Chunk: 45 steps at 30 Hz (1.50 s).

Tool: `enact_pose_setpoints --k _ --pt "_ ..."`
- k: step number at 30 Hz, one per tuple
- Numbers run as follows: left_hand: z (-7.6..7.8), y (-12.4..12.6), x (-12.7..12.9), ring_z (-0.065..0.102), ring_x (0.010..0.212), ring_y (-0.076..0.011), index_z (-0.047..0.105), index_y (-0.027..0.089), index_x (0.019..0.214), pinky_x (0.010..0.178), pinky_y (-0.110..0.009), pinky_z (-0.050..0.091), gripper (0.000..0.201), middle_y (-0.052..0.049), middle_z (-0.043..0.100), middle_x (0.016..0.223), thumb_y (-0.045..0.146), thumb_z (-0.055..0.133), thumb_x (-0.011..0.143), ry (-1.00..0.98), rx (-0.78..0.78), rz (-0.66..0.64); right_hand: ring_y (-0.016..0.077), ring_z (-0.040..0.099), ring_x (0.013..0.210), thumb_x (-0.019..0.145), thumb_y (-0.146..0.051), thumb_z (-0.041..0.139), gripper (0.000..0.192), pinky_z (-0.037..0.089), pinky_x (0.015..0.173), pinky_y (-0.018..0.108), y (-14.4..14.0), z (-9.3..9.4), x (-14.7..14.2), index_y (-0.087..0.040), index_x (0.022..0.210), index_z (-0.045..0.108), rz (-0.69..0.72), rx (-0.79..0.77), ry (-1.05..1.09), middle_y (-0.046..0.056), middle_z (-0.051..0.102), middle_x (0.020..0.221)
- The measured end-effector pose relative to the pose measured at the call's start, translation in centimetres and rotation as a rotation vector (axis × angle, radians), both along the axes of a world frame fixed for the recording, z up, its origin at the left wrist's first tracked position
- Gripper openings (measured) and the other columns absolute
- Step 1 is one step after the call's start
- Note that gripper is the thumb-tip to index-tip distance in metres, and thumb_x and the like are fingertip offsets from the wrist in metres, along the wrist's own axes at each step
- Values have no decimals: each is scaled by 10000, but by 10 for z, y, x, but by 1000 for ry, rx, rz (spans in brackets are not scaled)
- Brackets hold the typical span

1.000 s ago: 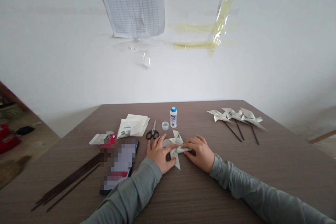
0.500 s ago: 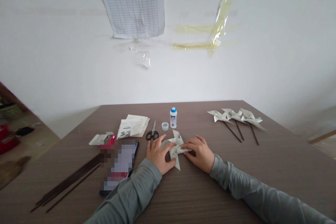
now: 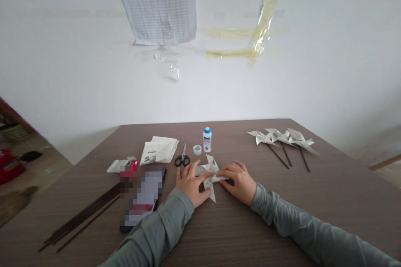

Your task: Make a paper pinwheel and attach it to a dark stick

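A paper pinwheel (image 3: 209, 183) made of printed sheet lies flat on the table between my hands, its blades folded toward the middle. My left hand (image 3: 193, 185) holds it down from the left, the index fingertip pressed at the centre and the thumb by the lower blade. From the right, my right hand (image 3: 239, 181) grips the right blade, fingers bent over it near the centre. The fingers partly cover the left and right blades. Just beyond stand an upright white glue bottle (image 3: 207, 142) with a blue top and a clear cap (image 3: 197, 149). Black-handled scissors (image 3: 182, 158) lie near my left fingers.
Three finished-looking pinwheels (image 3: 283, 137) on dark sticks lie at the back right. Printed paper squares (image 3: 159, 150), a small open box (image 3: 120, 165), a phone (image 3: 144, 200) and several dark sticks (image 3: 84, 212) are on the left. A wall bounds the table's (image 3: 282, 238) far edge.
Both hands stay on the pinwheel with barely any movement. My left hand has shifted very slightly to the right.
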<state>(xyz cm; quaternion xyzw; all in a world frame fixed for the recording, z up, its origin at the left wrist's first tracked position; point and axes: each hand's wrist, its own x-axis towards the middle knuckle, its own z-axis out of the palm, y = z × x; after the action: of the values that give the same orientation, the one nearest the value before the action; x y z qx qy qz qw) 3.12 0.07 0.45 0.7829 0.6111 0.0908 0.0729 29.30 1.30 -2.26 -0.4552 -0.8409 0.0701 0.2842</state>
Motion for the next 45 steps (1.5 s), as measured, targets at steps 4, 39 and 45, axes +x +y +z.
enact_pose_setpoints --k 4,39,45 --pt "9 -3 1 520 1903 -559 926 615 1611 1569 -914 323 687 -36 575 2076 408 1012 962 -11 -43 4 350 945 1237 1086 -145 835 355 609 1407 745 -1 1 0 -367 1312 995 9 3 -5 81 1003 1278" --pt "-19 0 -11 575 1830 -536 911 569 1638 1561 -857 380 732 -52 604 2045 463 1024 922 -12 94 -7 381 943 1256 1073 -194 853 316 580 1430 765 -2 3 -1 -419 1254 981 5 -47 26 55 994 1284" --pt "-20 -6 -15 603 1828 -525 887 555 1673 1567 -814 406 753 -54 593 2050 422 1011 942 -55 154 -23 382 955 1213 1062 -195 851 316 613 1406 751 -1 2 0 -429 1230 979 15 -16 36 52 998 1257"
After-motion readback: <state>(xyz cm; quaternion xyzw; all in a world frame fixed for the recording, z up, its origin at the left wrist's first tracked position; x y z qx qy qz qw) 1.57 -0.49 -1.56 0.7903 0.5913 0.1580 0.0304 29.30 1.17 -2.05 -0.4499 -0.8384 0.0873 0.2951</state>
